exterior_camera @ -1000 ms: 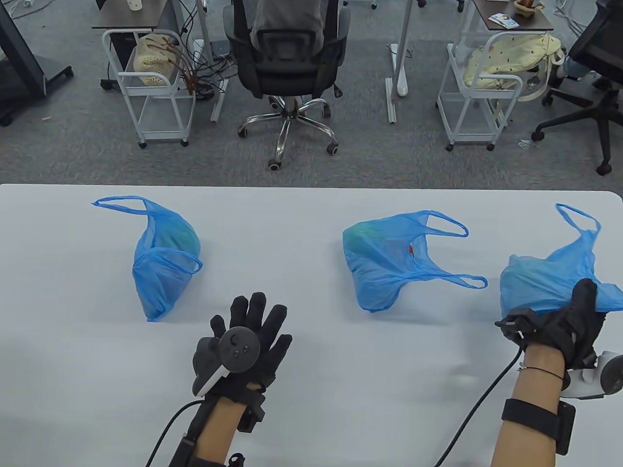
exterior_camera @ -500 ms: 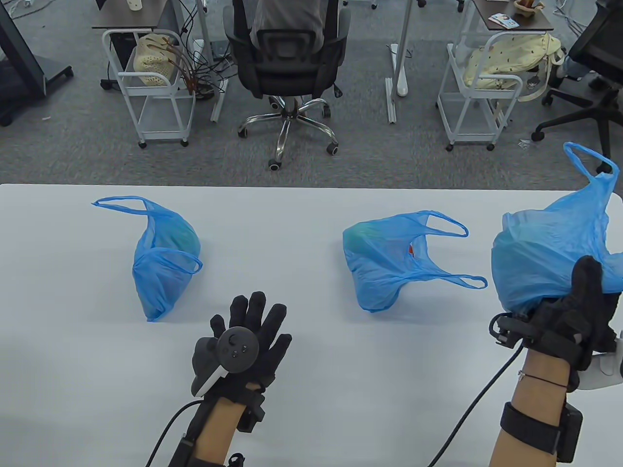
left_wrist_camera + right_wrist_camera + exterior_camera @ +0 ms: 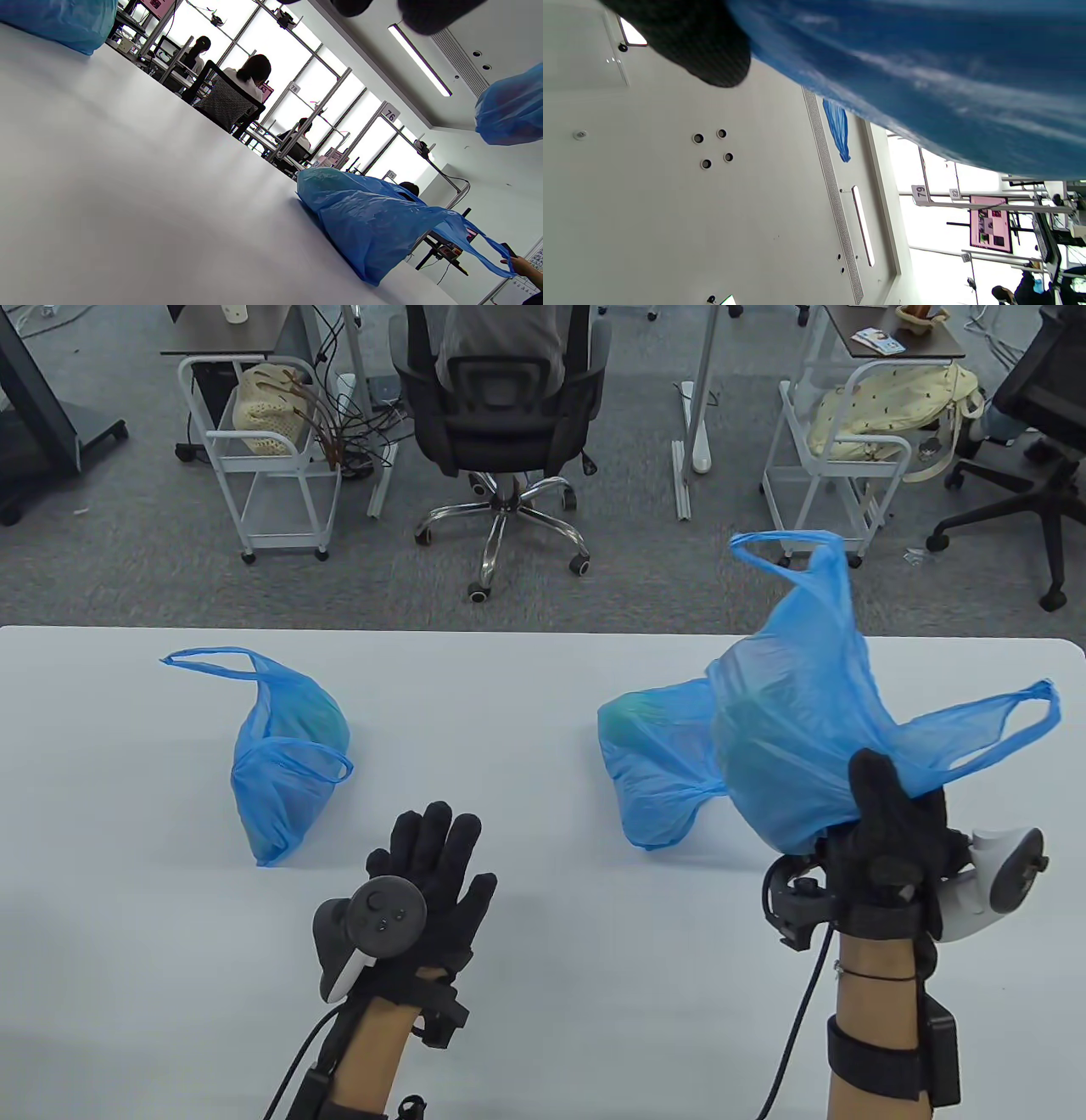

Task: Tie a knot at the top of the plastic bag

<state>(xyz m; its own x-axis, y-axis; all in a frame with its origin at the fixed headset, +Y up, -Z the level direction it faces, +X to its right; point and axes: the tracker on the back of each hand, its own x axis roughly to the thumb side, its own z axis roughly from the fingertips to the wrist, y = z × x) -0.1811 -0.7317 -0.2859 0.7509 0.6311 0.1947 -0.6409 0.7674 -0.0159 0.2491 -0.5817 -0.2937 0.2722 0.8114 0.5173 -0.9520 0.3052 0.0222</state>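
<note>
My right hand (image 3: 891, 840) grips a filled blue plastic bag (image 3: 793, 729) from below and holds it up above the table's right part, its two handle loops sticking up and to the right. The same bag fills the top of the right wrist view (image 3: 925, 63) and shows at the right edge of the left wrist view (image 3: 511, 110). My left hand (image 3: 428, 865) lies flat and open on the table, fingers spread, holding nothing. Two more filled blue bags lie on the table: one at the left (image 3: 288, 746), one in the middle (image 3: 653, 763), partly hidden behind the lifted bag.
The white table (image 3: 543, 984) ends at its far edge (image 3: 509, 628). Beyond it stand an office chair (image 3: 501, 415) and two white carts (image 3: 263, 466) on grey carpet. The middle bag lies close to the left wrist camera (image 3: 373, 220).
My right hand has lifted its bag off the table's right end and carried it up and leftward, in front of the middle bag. My left hand has slid slightly back and left.
</note>
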